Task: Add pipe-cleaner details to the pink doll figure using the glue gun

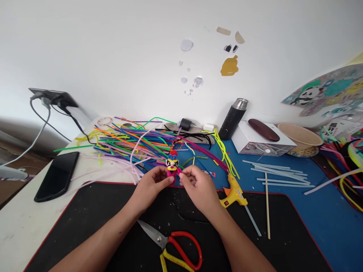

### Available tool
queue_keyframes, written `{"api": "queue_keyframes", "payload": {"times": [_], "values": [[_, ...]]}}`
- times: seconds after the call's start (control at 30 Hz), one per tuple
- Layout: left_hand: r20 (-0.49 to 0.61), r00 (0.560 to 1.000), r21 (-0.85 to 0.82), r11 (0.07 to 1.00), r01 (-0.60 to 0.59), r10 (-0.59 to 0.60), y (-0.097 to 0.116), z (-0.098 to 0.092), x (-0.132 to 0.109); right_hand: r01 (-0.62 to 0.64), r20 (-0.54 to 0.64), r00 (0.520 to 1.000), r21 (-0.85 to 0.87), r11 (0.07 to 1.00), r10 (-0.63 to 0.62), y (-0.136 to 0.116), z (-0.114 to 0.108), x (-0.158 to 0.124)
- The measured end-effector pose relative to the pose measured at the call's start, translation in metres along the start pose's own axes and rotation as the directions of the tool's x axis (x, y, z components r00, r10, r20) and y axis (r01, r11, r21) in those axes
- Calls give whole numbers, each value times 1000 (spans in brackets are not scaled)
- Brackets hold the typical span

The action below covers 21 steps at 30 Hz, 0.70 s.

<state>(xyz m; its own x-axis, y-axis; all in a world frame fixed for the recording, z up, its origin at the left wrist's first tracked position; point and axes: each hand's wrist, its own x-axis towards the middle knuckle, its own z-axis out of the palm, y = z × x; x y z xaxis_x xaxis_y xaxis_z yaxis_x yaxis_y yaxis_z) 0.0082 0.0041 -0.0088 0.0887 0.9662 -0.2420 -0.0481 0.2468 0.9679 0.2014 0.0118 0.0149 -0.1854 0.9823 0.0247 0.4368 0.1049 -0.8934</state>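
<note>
Pink-bodied figure [172, 164] upright between two hands, gripped from both sides. Left hand [152, 185] closed on its lower body, thumb in front. Right hand [199, 187] pinching pink part at its side, thumb to fingertips. Scissors [162, 241] on black mat [96, 204], nearer than hands, between forearms. Yellow glue gun [235, 192] just right of right hand. Coloured fuzzy stems [136, 140] heaped beyond left hand.

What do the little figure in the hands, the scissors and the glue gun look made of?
Figure: probably matte, fuzzy pipe cleaners; its surface looks soft and ridged.
Scissors: likely steel blades, grey with a slight sheen; red and yellow handles perhaps plastic-coated.
Glue gun: seemingly hard plastic, with a smooth yellow body.
</note>
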Motion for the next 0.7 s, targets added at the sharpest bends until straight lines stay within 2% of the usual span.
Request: {"api": "queue_keyframes", "payload": {"times": [0.47,0.6,0.7], "values": [[4,1000,41,999,-5,5,2,-1,1,8,5,1000,-33,999,-8,3,1,0],[-66,996,230,973,-36,53,6,-8,1,-56,-9,998,117,992,58,3,-3,2],[-125,980,464,882,-81,156,8,-10,-1,-139,48,990,339,930,131,1,-7,3]]}}
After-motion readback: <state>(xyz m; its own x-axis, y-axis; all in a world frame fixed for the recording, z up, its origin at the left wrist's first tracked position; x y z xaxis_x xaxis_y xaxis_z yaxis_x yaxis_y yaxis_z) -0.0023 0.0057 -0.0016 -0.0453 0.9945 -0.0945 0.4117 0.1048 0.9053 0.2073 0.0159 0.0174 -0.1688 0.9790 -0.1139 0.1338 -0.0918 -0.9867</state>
